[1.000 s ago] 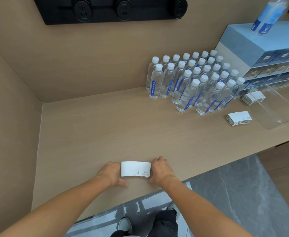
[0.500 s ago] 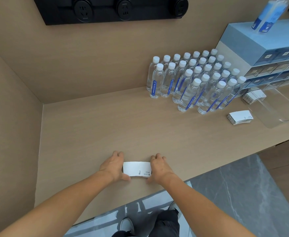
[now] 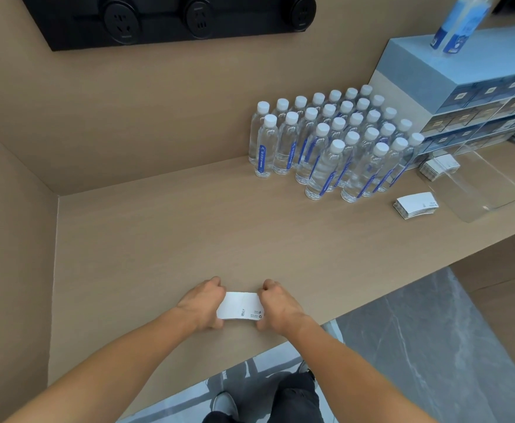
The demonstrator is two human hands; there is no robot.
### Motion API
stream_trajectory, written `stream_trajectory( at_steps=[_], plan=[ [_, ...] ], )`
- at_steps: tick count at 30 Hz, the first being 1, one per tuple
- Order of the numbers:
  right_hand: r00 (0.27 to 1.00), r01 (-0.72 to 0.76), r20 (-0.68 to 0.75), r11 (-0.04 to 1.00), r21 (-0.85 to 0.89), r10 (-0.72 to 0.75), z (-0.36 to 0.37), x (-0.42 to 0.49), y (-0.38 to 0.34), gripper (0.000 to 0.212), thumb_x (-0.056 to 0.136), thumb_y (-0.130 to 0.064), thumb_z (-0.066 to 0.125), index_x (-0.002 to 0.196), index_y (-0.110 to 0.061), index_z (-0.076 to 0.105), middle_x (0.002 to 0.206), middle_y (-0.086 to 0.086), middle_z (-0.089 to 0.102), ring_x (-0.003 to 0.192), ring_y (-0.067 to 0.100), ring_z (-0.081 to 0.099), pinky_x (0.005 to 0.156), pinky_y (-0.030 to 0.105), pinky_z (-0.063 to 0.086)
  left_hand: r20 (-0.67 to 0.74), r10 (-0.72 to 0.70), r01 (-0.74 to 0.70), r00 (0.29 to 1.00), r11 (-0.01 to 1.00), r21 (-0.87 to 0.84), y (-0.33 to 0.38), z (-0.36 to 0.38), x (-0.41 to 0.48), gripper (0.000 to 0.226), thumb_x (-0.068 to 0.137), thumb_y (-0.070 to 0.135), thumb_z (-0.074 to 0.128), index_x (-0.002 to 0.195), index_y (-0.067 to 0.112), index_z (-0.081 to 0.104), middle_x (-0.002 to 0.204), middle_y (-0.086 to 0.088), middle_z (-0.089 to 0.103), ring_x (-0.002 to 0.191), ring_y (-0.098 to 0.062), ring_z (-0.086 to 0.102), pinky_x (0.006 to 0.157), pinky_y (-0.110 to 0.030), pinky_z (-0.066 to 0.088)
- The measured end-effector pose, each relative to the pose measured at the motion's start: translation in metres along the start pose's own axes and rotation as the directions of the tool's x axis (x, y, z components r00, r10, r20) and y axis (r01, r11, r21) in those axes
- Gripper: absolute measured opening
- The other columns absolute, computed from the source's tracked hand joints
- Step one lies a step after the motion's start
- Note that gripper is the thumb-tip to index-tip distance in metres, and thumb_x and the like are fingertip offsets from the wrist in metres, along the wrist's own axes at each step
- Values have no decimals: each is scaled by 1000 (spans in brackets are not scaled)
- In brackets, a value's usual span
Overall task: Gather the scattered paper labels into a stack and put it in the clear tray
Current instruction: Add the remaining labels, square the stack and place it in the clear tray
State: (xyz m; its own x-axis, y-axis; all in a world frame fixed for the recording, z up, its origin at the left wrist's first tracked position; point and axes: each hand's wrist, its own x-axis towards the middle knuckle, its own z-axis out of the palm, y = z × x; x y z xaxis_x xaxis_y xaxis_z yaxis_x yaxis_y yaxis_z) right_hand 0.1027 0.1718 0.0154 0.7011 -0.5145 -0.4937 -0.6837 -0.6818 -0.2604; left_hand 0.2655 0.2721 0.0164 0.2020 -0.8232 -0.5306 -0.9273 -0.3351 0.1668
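Observation:
A white stack of paper labels (image 3: pixel 240 305) sits near the front edge of the wooden counter (image 3: pixel 158 239), squeezed between both hands. My left hand (image 3: pixel 203 302) grips its left end and my right hand (image 3: pixel 277 303) grips its right end, fingers curled over the far edge. A second label stack (image 3: pixel 416 206) lies at the right, beside the clear tray (image 3: pixel 476 184). A third pile of labels (image 3: pixel 439 166) rests at the tray's far left corner; whether inside it, I cannot tell.
Several water bottles (image 3: pixel 335 148) with white caps and blue labels stand in a block at the back right. Behind them is a blue drawer unit (image 3: pixel 463 96) with a bottle on top (image 3: pixel 457 22). A black socket panel (image 3: pixel 174 19) hangs on the back wall. A side wall closes the left.
Both hands have pressed closer together on the label stack, and their fingers have curled over its ends. The stack shows shorter between them.

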Motion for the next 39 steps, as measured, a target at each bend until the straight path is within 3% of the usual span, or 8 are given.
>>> stream_trajectory(
  at_steps=[7,11,20,25,31,36,39],
  plan=[
    [994,-75,-61,980,183,88,-34,-17,53,32,74,-11,72,102,-8,55,120,10,50,112,28,52,90,32,49,-11,66,-65,998,997,51,50,-38,31,41,70,34,71,103,12,61,111,-4,52,99,-24,57,71,-28,43],
    [989,-100,-90,976,191,119,-54,-30,105,31,75,-12,73,99,-7,56,119,11,49,110,29,53,87,32,49,21,74,-76,997,993,91,104,-60,57,37,71,33,69,101,13,60,105,-7,61,92,-27,62,69,-30,49],
    [956,-212,-170,962,169,241,-107,-82,272,37,73,-19,75,103,-4,61,115,9,50,100,29,56,80,31,49,15,226,-226,974,962,155,272,-98,137,48,72,37,73,111,13,61,109,-9,63,98,-29,63,77,-32,51],
    [920,-307,-193,933,188,342,-131,-119,368,31,72,-18,72,97,-5,59,114,8,50,82,26,51,67,28,38,35,328,-329,944,930,163,375,-113,185,50,70,37,76,111,13,62,111,-9,63,98,-29,63,81,-33,53],
    [903,-341,-213,924,172,373,-161,-131,449,34,73,-20,73,100,-6,58,114,7,50,96,31,58,69,30,42,-14,397,-375,917,876,304,452,-130,231,50,72,48,71,110,17,63,107,-7,65,96,-27,62,72,-31,48],
    [923,-296,-211,944,146,322,-191,-96,491,36,75,-21,73,104,-7,57,117,6,49,97,27,54,68,31,39,-93,370,-318,924,882,348,465,-149,273,53,73,54,68,112,20,61,111,-6,65,103,-24,57,73,-33,43],
    [935,-258,-210,955,148,285,-215,-63,509,40,74,-17,76,106,-3,56,117,8,48,101,29,56,73,32,46,-132,327,-273,936,910,312,462,-163,297,54,73,52,66,116,19,58,111,-4,63,104,-24,56,75,-33,45]
  ],
)
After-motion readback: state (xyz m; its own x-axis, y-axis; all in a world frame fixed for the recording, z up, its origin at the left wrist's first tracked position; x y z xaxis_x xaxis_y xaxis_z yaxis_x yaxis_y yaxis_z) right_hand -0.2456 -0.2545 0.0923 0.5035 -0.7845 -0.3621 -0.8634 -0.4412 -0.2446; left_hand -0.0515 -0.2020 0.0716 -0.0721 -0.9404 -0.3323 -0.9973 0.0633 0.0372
